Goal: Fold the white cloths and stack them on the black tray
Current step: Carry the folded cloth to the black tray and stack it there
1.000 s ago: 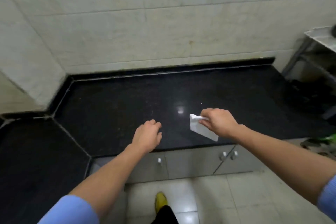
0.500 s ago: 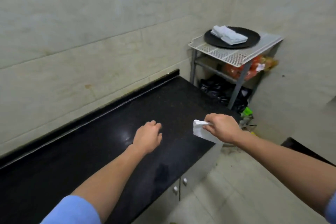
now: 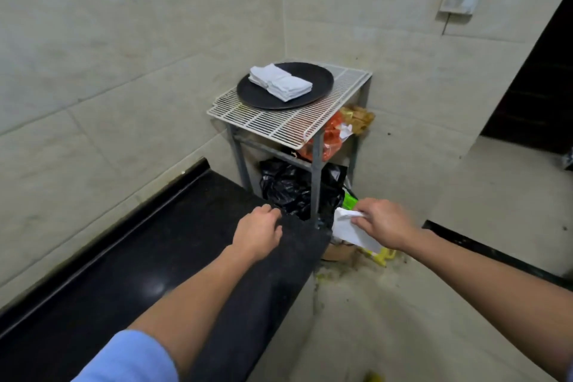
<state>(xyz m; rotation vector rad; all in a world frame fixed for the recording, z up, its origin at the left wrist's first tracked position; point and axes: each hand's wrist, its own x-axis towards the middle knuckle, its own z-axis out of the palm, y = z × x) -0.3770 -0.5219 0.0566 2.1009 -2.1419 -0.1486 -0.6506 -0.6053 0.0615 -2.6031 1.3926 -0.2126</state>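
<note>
My right hand (image 3: 383, 223) pinches a small folded white cloth (image 3: 352, 231) past the end of the black counter, over the floor. My left hand (image 3: 257, 231) hovers palm down above the counter's end, fingers loosely curled, holding nothing. Ahead, a round black tray (image 3: 254, 96) sits on a white wire rack. Two piles of folded white cloths (image 3: 279, 81) lie side by side on the tray's left half. Both hands are well short of and lower than the tray.
The black counter (image 3: 139, 273) runs along the left wall and ends near my left hand. The wire rack (image 3: 279, 125) stands on a metal frame in the corner, with black bags (image 3: 288, 189) and orange packets (image 3: 328, 139) beneath. Litter lies on the tiled floor.
The view has swung right from the counter toward the corner rack, and the tray has come closer. My right hand carried the folded cloth off the counter's end; my left hand kept its pose.
</note>
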